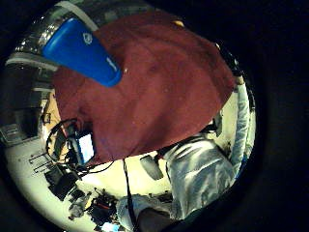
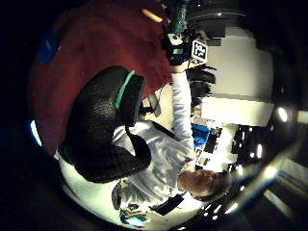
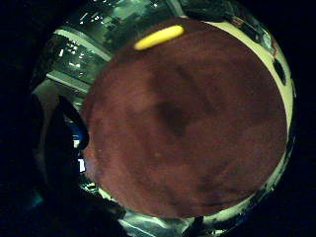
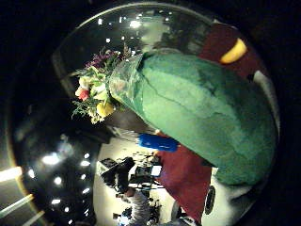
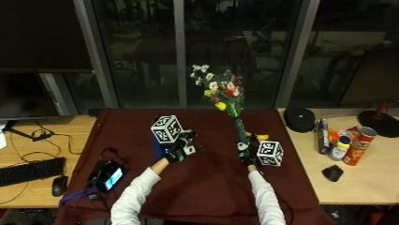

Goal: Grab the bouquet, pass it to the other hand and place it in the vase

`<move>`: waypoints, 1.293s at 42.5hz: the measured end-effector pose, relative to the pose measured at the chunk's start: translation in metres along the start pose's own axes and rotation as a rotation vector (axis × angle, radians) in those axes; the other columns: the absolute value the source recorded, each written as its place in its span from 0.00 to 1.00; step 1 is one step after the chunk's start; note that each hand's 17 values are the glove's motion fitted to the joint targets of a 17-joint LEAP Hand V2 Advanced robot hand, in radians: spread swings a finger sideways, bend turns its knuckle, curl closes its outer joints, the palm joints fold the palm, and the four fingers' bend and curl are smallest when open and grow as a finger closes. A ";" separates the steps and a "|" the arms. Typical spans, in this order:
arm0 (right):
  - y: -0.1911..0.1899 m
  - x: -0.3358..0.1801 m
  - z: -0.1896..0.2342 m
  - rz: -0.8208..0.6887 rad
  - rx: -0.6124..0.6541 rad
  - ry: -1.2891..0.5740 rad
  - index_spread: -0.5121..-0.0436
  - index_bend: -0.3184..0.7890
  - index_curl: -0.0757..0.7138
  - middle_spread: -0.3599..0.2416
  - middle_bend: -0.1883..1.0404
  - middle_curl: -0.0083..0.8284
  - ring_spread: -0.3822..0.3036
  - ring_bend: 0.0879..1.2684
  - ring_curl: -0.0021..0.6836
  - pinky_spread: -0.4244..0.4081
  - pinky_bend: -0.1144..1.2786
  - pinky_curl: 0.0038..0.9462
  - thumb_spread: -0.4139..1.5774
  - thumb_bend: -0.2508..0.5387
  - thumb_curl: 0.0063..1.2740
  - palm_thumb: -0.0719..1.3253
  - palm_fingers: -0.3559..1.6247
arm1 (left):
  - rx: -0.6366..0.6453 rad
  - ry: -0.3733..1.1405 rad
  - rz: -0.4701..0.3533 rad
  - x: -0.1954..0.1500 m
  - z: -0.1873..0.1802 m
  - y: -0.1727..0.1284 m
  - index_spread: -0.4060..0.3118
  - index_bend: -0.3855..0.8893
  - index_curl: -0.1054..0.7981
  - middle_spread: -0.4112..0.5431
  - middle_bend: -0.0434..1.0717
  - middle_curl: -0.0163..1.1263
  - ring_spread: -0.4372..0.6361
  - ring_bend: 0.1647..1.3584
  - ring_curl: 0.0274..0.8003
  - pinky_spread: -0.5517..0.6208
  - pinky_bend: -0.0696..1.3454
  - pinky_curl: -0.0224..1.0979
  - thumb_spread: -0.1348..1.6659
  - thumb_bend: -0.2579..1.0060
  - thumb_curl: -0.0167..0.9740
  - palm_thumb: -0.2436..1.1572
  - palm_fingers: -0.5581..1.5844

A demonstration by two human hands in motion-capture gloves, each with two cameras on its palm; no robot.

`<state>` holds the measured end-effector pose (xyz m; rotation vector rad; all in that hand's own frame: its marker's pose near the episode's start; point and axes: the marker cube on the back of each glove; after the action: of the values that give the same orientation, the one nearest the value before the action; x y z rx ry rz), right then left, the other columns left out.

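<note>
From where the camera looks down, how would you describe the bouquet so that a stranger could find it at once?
Start at the dark red cloth that covers the middle of the table. Above its centre the right hand grips the green wrapped stem end and holds the bouquet upright before the dark windows. No other thing here has flowers: white, yellow, red and purple heads.

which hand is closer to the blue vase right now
Left. The left hand hovers right over the blue vase, which lies on the maroon cloth beside it. The right hand is farther off across the cloth, gripping the bouquet upright.
</note>
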<state>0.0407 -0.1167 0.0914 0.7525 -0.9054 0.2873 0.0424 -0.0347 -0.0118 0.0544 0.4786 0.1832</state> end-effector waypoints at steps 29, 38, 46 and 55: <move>0.050 -0.130 0.080 -0.187 0.044 -0.497 0.66 0.71 0.81 0.33 0.84 0.75 0.30 0.77 0.80 0.21 0.58 0.50 0.56 0.30 0.48 0.83 0.89 | 0.494 0.849 0.108 0.102 -0.015 -0.108 0.72 0.36 0.33 0.71 0.26 0.31 0.73 0.42 0.34 0.72 0.44 0.34 0.63 0.18 0.37 0.47 0.32; 0.063 -0.128 0.102 -0.346 0.104 -0.527 0.65 0.70 0.83 0.33 0.84 0.75 0.30 0.77 0.79 0.21 0.58 0.50 0.55 0.29 0.51 0.82 0.89 | 0.665 0.764 0.054 0.113 -0.010 -0.113 0.71 0.37 0.31 0.62 0.29 0.33 0.64 0.44 0.35 0.65 0.44 0.34 0.62 0.18 0.37 0.47 0.36; 0.080 -0.129 0.110 -0.380 0.126 -0.535 0.66 0.70 0.84 0.33 0.84 0.75 0.30 0.77 0.79 0.21 0.58 0.50 0.56 0.30 0.52 0.82 0.89 | 0.841 0.763 -0.028 0.103 -0.013 -0.117 0.49 0.41 0.33 0.30 0.49 0.37 0.26 0.44 0.35 0.29 0.52 0.34 0.56 0.25 0.46 0.66 0.80; 0.086 -0.123 0.112 -0.501 -0.077 -0.427 0.65 0.67 0.84 0.33 0.82 0.73 0.28 0.73 0.76 0.17 0.54 0.47 0.59 0.24 0.50 0.76 0.86 | 0.865 0.690 0.024 0.091 -0.019 -0.117 0.28 0.50 0.45 0.14 0.64 0.48 0.10 0.54 0.50 0.17 0.51 0.40 0.40 0.23 0.58 0.77 0.91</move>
<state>-0.1461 -0.1230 0.0768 0.9593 -1.0830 -0.3614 0.1319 -0.1321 -0.0805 0.8645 1.2213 -0.0008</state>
